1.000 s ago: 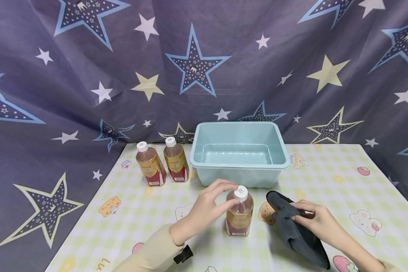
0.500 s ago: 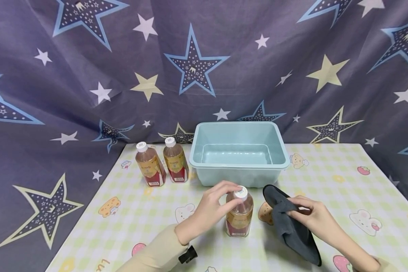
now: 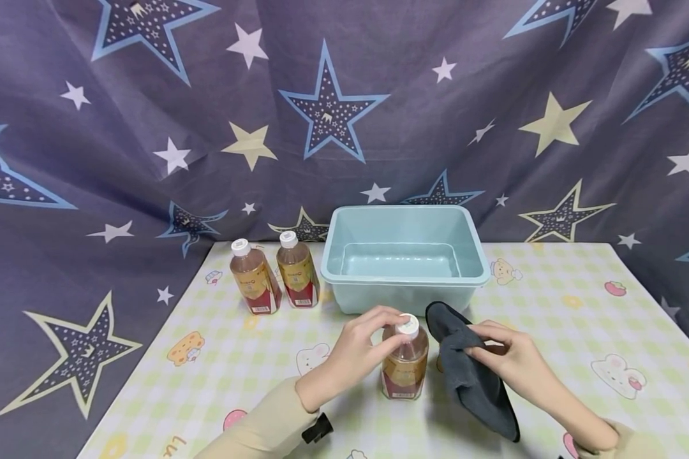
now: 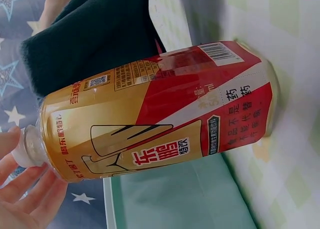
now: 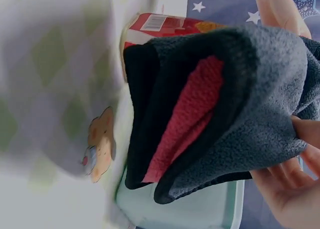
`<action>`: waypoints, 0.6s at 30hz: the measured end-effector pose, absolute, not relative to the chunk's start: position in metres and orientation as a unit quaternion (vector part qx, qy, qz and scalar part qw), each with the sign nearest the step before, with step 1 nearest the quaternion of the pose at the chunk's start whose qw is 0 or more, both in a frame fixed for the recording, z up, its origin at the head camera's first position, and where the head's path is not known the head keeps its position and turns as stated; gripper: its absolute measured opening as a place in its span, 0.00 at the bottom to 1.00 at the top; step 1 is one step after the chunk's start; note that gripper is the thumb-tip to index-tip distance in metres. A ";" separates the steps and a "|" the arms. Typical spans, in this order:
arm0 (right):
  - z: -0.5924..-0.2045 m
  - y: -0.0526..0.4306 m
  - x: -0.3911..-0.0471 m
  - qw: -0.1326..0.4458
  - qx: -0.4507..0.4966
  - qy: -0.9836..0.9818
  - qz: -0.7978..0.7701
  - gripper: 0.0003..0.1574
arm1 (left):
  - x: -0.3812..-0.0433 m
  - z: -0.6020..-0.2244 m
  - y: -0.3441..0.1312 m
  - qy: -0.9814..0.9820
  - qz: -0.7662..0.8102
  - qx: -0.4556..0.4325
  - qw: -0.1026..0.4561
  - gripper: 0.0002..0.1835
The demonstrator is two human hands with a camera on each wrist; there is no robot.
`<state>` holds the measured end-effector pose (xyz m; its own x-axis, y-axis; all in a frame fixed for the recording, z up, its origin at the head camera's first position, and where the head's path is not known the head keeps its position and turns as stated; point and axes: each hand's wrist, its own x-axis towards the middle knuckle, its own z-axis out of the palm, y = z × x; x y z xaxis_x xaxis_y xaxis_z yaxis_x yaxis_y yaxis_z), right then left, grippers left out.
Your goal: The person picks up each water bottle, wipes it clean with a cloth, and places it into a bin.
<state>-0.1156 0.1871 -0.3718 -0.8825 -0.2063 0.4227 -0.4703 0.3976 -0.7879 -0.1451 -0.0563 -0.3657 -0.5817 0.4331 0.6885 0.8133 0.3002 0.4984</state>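
Observation:
A drink bottle point(image 3: 404, 370) with a white cap and a gold-and-red label stands upright on the table. My left hand point(image 3: 353, 354) pinches it by the cap between thumb and fingers; the left wrist view shows the cap point(image 4: 29, 147) in that grip. To its right, my right hand point(image 3: 513, 360) pinches a folded dark grey cloth point(image 3: 471, 376) near its upper part. The cloth hangs close beside the bottle; whether they touch I cannot tell. In the right wrist view a red inner side point(image 5: 187, 119) shows within the folded cloth.
Two more drink bottles, one on the left point(image 3: 255, 284) and one beside it point(image 3: 298, 274), stand at the back left. A light blue plastic bin point(image 3: 404, 296) is behind the held bottle. The table bears a checked cloth point(image 3: 568, 331), and a star-patterned curtain point(image 3: 465, 140) hangs behind.
My right hand has carried the grey cloth leftward, up to the bottle's right side. My left hand's fingers have settled closer on the cap; the bottle stays where it was.

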 end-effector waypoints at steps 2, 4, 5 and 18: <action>-0.370 0.184 -0.116 0.128 0.209 -0.825 0.510 0.13 | -0.145 -0.366 -0.056 -0.775 -0.432 -0.403 0.224 0.11; -0.369 0.181 -0.116 0.124 0.214 -0.822 0.512 0.13 | -0.145 -0.367 -0.056 -0.774 -0.427 -0.407 0.230 0.11; -0.369 0.179 -0.116 0.122 0.216 -0.820 0.515 0.13 | -0.145 -0.367 -0.056 -0.773 -0.425 -0.408 0.233 0.11; -0.370 0.163 -0.117 0.135 0.244 -0.806 0.522 0.13 | -0.144 -0.366 -0.056 -0.777 -0.419 -0.404 0.240 0.10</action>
<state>-0.1169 0.1634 -0.3704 -0.8446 -0.2526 0.4720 -0.5341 0.3355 -0.7760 -0.1444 -0.0565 -0.3664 -0.5592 0.4269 0.7106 0.8283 0.3236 0.4574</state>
